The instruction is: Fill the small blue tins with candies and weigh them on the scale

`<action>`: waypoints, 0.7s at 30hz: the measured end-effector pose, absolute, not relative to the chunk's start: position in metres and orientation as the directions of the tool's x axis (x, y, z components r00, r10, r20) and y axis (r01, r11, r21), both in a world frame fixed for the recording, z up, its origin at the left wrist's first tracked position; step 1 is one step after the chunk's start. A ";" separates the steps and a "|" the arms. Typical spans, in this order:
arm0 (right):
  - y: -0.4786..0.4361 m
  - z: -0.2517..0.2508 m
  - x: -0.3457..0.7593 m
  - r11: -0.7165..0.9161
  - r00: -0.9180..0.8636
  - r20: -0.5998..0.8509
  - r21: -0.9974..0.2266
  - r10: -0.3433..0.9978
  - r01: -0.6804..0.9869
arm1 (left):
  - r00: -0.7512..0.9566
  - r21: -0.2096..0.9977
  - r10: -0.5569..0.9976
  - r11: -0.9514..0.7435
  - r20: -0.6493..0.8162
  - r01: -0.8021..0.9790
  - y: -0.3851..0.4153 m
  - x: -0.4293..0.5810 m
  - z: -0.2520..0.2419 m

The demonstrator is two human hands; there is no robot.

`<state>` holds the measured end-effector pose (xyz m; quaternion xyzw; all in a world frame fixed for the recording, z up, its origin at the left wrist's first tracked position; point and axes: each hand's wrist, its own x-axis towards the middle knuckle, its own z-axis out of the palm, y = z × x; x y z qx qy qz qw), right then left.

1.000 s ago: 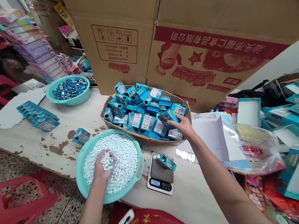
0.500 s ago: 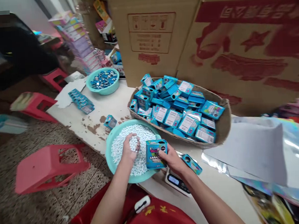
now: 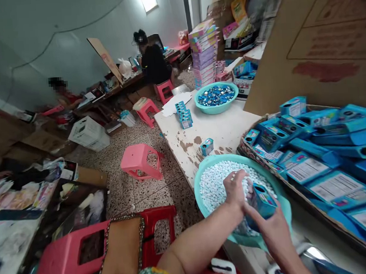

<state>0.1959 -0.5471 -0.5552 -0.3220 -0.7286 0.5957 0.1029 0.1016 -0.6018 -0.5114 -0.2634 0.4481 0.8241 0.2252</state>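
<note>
Cupped over a turquoise basin, my left hand is closed around some small white candies. More white candies fill the basin below it. My right hand grips a small blue candy box above the basin's right side, its top tilted toward my left hand. The left fingertips are close to the box; I cannot tell whether they touch it. Beyond the basin, another small blue box stands on the white table.
A cardboard tray heaped with blue boxes stands at the right. Farther back are a basin of blue wrapped sweets and a row of blue boxes. Pink stools stand on the floor. Two people sit at the far desks.
The view has swung left, showing more of the room. My right hand has tilted the blue box, and my left hand with the candies has come up close to it.
</note>
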 end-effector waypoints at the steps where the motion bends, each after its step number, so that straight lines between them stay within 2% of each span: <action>1: -0.544 -0.554 0.196 0.061 -0.760 -0.252 -0.932 0.599 0.357 | -0.771 0.622 0.172 -0.496 -0.613 -0.606 -0.603 0.103 -0.509; 3: -0.535 -0.552 0.196 0.010 -0.750 -0.238 -0.951 0.617 0.310 | -0.797 0.626 0.246 -0.509 -0.552 -0.591 -0.607 0.103 -0.502; 5: -0.527 -0.550 0.197 0.022 -0.768 -0.153 -0.977 0.621 0.212 | -0.828 0.649 0.265 -0.520 -0.495 -0.555 -0.611 0.099 -0.495; 9: -0.524 -0.547 0.197 0.187 -0.831 -0.014 -0.972 0.557 0.142 | -0.899 0.737 0.330 -0.523 -0.289 -0.429 -0.612 0.089 -0.486; 12: -0.529 -0.544 0.197 0.271 -0.842 0.057 -0.956 0.536 0.108 | -0.938 0.818 0.303 -0.489 -0.168 -0.304 -0.608 0.090 -0.487; 16: -0.531 -0.541 0.199 0.362 -0.832 0.167 -0.931 0.528 0.043 | -0.949 0.838 0.265 -0.467 -0.173 -0.283 -0.603 0.093 -0.494; 21: -0.526 -0.537 0.201 0.375 -0.854 0.165 -0.926 0.494 0.037 | -0.942 0.855 0.251 -0.415 -0.223 -0.313 -0.599 0.091 -0.495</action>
